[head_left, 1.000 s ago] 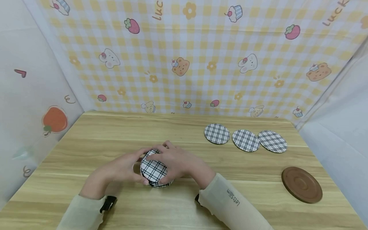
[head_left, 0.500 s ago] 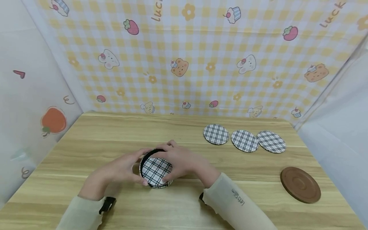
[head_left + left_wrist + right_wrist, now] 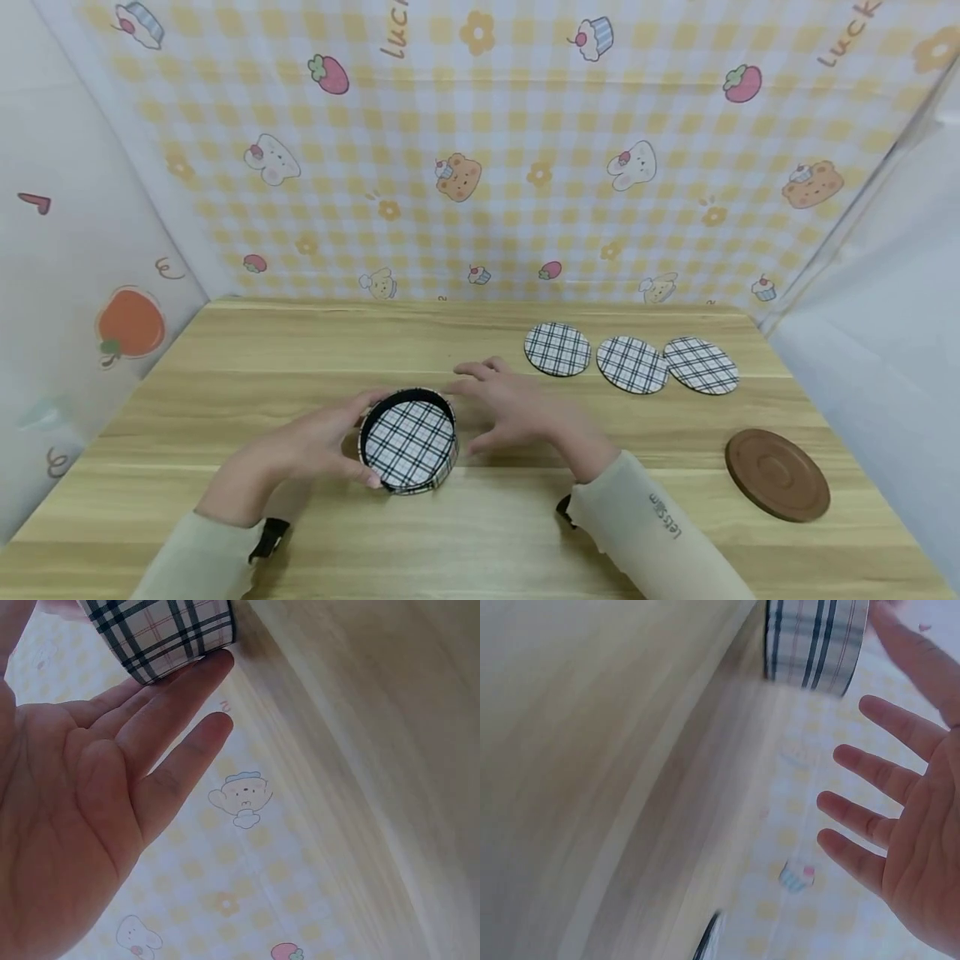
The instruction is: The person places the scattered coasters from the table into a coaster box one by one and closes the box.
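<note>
the fingers [image 3: 352, 410] of the left hand [image 3: 303, 446] lie nearly straight against the left side of a round plaid holder [image 3: 408, 439], touching its wall; in the left wrist view the fingertips rest on the plaid side. the right hand [image 3: 525, 408] hovers just beside the holder on its right, apart from it, fingers [image 3: 472, 371] spread wide and holding nothing; the right wrist view shows the open palm [image 3: 922, 847] and the holder's side [image 3: 814, 641] a little way off. the holder stands on the wooden table [image 3: 300, 342], near the middle and closer to the near edge, with a dark inner rim and a plaid coaster lying in it. toward the far right corner of the table three plaid coasters lie flat in a row: the first coaster [image 3: 557, 349], the second coaster [image 3: 632, 365] and the third coaster [image 3: 701, 365], the second and third touching or slightly overlapping. a brown round lid [image 3: 777, 475] lies near the right edge, well apart from the hands. both arms wear pale sleeves [image 3: 652, 542]. a yellow checked backdrop [image 3: 480, 150] with cartoon animals rises behind the far edge.
</note>
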A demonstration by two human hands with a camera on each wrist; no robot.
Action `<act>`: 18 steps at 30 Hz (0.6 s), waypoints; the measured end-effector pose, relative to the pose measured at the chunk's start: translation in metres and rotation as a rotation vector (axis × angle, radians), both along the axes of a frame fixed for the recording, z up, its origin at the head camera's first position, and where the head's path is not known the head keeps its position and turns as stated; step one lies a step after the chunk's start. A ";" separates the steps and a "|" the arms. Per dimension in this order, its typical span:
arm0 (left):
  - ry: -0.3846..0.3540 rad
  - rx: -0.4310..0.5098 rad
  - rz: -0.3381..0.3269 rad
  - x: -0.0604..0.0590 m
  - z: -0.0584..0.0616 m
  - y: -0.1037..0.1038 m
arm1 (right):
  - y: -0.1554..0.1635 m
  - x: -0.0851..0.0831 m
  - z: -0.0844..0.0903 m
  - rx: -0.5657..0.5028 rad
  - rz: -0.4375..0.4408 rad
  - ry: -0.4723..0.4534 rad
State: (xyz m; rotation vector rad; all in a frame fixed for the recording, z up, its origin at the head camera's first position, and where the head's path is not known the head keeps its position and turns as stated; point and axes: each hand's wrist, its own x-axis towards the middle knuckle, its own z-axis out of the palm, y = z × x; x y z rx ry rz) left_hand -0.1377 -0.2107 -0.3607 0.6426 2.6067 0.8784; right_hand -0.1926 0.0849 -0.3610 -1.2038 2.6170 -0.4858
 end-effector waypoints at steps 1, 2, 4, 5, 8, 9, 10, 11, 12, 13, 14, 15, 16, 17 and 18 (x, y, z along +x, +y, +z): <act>0.004 -0.001 -0.001 0.000 -0.001 0.000 | 0.005 -0.001 0.000 0.001 -0.014 -0.002; 0.010 -0.003 -0.002 0.001 -0.001 0.000 | 0.010 -0.003 0.000 0.004 -0.027 -0.002; 0.024 -0.007 -0.011 0.001 -0.002 -0.001 | 0.020 -0.007 0.000 0.016 -0.055 0.011; 0.032 -0.010 -0.019 0.001 -0.002 -0.002 | 0.025 -0.009 0.001 0.017 -0.068 0.015; 0.052 -0.047 -0.037 0.003 -0.002 -0.003 | 0.038 -0.015 0.002 0.031 -0.095 0.025; 0.052 -0.061 -0.038 0.003 -0.002 -0.004 | 0.043 -0.017 0.003 0.032 -0.098 0.029; 0.049 -0.079 -0.036 0.004 -0.002 -0.004 | 0.047 -0.019 0.004 0.034 -0.101 0.034; 0.047 -0.092 -0.035 0.005 -0.002 -0.004 | 0.052 -0.022 0.004 0.040 -0.104 0.042; 0.045 -0.101 -0.037 0.005 -0.002 -0.003 | 0.056 -0.024 0.005 0.046 -0.107 0.050; 0.043 -0.108 -0.038 0.006 -0.002 -0.003 | 0.060 -0.027 0.005 0.053 -0.109 0.063; 0.042 -0.111 -0.039 0.006 -0.002 -0.003 | 0.065 -0.029 0.005 0.059 -0.113 0.074; 0.038 -0.112 -0.036 0.006 -0.003 -0.002 | 0.069 -0.032 0.006 0.062 -0.117 0.081; 0.039 -0.115 -0.039 0.007 -0.003 -0.002 | 0.074 -0.035 0.005 0.070 -0.123 0.090; 0.040 -0.117 -0.041 0.007 -0.004 -0.002 | 0.078 -0.038 0.005 0.075 -0.125 0.099; 0.041 -0.120 -0.041 0.006 -0.004 -0.001 | 0.082 -0.040 0.005 0.076 -0.129 0.104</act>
